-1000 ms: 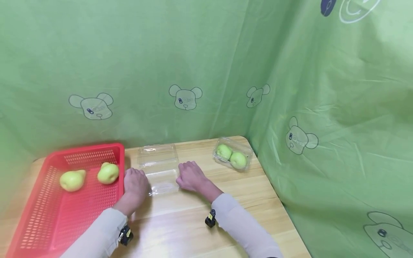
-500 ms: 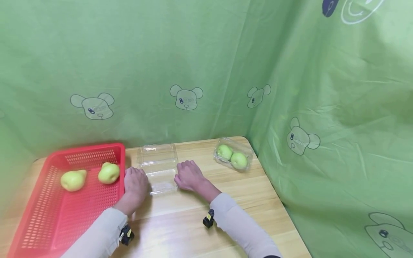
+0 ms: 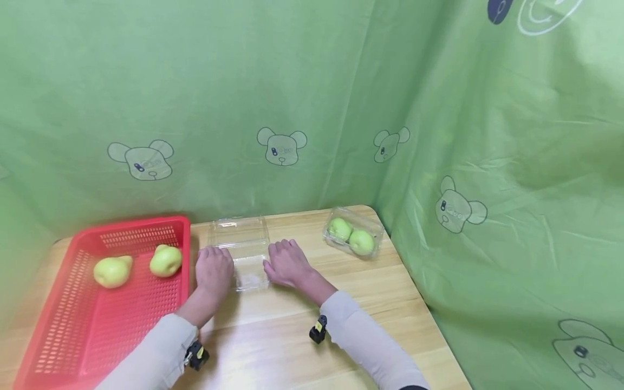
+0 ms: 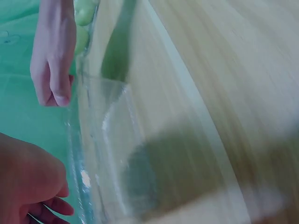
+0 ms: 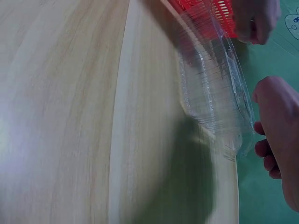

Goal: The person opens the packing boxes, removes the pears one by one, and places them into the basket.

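An opened clear plastic clamshell box (image 3: 252, 271) lies on the table, its hinged lid (image 3: 239, 230) folded back. My left hand (image 3: 214, 269) is at the box's left side, beside the red basket. In the left wrist view its fingers (image 4: 58, 205) are loosely curled near the rim, with nothing visible between them. At the right edge of the box is my right hand (image 3: 288, 265). The right wrist view has its fingers (image 5: 264, 148) curled at the rim by a corner, seeming to pinch it; the contact is partly hidden.
The red basket (image 3: 186, 260) on the left holds two yellow-green pears (image 3: 113, 272). A second clear box (image 3: 371, 221), with two green fruits (image 3: 362, 242) inside, stands at the back right. Green curtains (image 3: 312, 81) hang behind and to the right of the wooden table (image 3: 273, 336).
My left hand has moved a little right, away from the basket wall and closer over the box's left edge. My right hand and the boxes have barely moved.
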Demonstrator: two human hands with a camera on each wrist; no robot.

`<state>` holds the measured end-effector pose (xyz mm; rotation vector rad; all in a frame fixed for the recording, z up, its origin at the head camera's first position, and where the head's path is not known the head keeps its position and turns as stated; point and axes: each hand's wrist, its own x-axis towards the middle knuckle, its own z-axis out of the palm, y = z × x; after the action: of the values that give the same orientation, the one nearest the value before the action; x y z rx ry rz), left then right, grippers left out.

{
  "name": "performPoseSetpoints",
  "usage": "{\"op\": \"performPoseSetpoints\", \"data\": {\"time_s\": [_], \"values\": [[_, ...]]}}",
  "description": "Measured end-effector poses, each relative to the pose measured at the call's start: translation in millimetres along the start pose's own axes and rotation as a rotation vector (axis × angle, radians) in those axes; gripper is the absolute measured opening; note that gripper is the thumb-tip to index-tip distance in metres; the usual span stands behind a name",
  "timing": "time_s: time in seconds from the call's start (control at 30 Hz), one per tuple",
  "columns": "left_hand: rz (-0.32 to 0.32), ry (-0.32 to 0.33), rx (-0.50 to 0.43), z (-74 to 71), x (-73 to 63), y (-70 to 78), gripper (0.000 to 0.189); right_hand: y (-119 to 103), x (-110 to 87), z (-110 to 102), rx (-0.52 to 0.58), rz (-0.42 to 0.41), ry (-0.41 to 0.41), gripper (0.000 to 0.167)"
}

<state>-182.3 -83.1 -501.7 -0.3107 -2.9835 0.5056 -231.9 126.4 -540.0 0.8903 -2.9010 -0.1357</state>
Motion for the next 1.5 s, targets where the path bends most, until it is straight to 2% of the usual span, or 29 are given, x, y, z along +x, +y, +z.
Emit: {"op": "performPoseSetpoints", "data": {"time_s": [0.13,0.4,0.63,0.87,1.07,1.33,1.5], "values": [[-0.01,0.098,-0.019,-8.5,1.5,7.5,0.015,3,-1.7,-3,0.033,0.014,0.017,0.043],[0.029,0.125,-0.016,-27.2,10.3,31.9,0.018,19,-17.3,0,0.095,0.053,0.056,0.043],[0.09,0.112,-0.191,-39.9,24.0,52.8,0.019,35,-33.4,-3,0.113,0.104,0.079,0.039],[0.167,0.181,-0.359,-44.6,41.2,70.8,0.029,55,-49.8,-4,0.143,0.163,0.125,0.036],[0.199,0.262,-0.385,-45.9,61.7,84.4,0.027,77,-64.2,-4,0.12,0.199,0.178,0.031],[0.219,0.207,-0.378,-50.8,83.1,101.5,0.031,103,-84.5,-4,0.145,0.26,0.204,0.032],[0.228,0.205,-0.391,-49.6,93.5,110.5,0.034,121,-98.0,0,0.138,0.306,0.229,0.029]]}}
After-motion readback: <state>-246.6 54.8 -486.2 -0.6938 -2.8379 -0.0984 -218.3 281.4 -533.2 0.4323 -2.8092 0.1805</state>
